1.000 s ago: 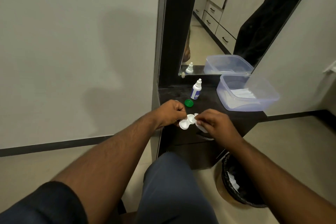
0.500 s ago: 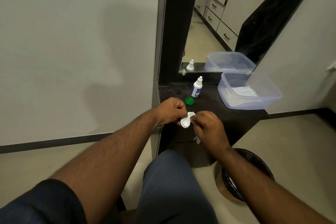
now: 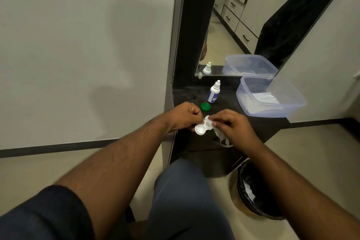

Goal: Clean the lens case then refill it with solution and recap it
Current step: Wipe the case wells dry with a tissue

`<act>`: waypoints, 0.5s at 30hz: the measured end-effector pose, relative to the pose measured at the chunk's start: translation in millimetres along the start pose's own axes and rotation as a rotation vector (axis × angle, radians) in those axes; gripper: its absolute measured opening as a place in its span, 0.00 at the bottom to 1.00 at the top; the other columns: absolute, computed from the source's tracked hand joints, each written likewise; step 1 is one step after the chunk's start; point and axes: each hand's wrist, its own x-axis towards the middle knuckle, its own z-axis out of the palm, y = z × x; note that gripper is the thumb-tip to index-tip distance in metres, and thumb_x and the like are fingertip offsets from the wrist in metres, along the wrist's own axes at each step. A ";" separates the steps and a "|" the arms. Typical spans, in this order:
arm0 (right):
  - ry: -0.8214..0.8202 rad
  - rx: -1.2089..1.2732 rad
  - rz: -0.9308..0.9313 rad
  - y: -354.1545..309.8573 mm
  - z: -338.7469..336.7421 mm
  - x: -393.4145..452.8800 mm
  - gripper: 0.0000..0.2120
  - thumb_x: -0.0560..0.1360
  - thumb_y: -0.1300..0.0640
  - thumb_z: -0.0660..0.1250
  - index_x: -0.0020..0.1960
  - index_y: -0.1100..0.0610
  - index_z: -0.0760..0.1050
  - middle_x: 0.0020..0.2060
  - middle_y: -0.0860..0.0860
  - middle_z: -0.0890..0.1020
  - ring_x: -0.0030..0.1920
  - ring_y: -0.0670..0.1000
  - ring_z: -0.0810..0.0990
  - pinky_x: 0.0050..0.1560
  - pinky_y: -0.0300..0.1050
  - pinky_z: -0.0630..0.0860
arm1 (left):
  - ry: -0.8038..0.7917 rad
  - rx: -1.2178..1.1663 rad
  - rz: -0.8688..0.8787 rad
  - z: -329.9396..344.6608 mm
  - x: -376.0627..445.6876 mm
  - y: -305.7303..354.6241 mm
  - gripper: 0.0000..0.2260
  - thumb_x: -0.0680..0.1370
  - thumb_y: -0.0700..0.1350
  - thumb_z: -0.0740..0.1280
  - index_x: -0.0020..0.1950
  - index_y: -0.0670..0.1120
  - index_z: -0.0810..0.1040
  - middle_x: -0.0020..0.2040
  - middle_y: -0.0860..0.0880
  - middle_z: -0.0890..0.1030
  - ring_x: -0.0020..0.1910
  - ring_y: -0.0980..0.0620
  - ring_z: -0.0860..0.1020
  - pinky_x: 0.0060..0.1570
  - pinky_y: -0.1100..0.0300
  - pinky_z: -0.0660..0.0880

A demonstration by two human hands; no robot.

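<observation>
A white double-well lens case [image 3: 201,128] is held above the front edge of the dark cabinet top [image 3: 253,121]. My left hand [image 3: 184,116] pinches its left side. My right hand [image 3: 233,125] grips a white tissue [image 3: 218,132] and presses it into the case's right well, which the tissue hides. The left well is uncapped and faces up. A green cap [image 3: 205,106] lies on the cabinet top just behind my hands. A small white solution bottle [image 3: 214,92] with a blue label stands upright behind the cap.
A clear plastic box [image 3: 272,103] with white tissues sits at the right of the cabinet top. A mirror [image 3: 243,25] rises behind it. A black-lined waste bin [image 3: 255,191] stands on the floor at lower right. My knee [image 3: 181,191] is below the hands.
The case has turned from edge-on back to showing its open left well. My right hand has moved a little right and up, with the tissue still against the right well.
</observation>
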 end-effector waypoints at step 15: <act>-0.343 -0.408 -0.191 -15.0 -7.8 39.2 0.08 0.72 0.65 0.70 0.51 0.60 0.81 0.47 0.54 0.80 0.48 0.49 0.76 0.44 0.28 0.64 | 0.026 -0.026 -0.002 -0.2 -1.3 2.7 0.02 0.73 0.33 0.68 0.42 0.35 0.79 0.37 0.45 0.81 0.30 0.59 0.80 0.31 0.69 0.76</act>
